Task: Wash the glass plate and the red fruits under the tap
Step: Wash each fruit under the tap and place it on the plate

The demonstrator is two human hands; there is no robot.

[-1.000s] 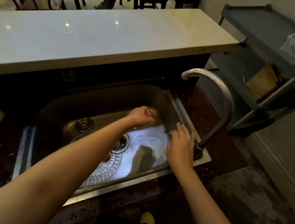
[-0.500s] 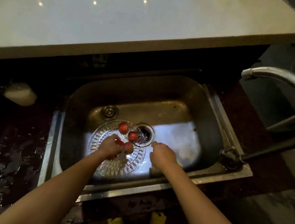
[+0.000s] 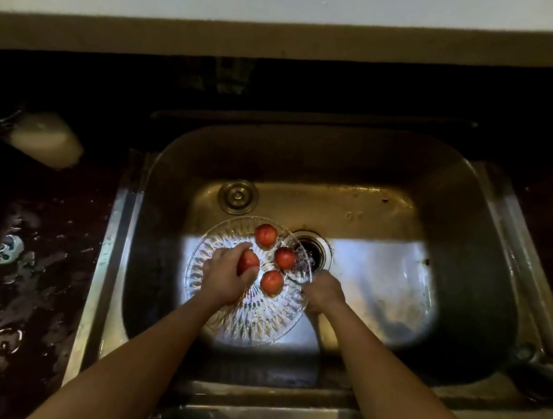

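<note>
A cut-glass plate lies in the steel sink, left of the drain. Three loose red fruits rest on it: one at the far rim, one by the drain, one in the middle. My left hand is over the plate and grips a fourth red fruit in curled fingers. My right hand holds the plate's right rim, fingers curled at the edge. The tap's spout is out of view.
The tap's base sits at the sink's right corner. A pale rounded object lies on the dark wet counter to the left. A white countertop overhangs the far side. An overflow fitting is on the sink's back wall.
My left hand carried a red fruit from the sink's right side to the plate. A third loose fruit now lies on the plate, and my right hand moved to its rim.
</note>
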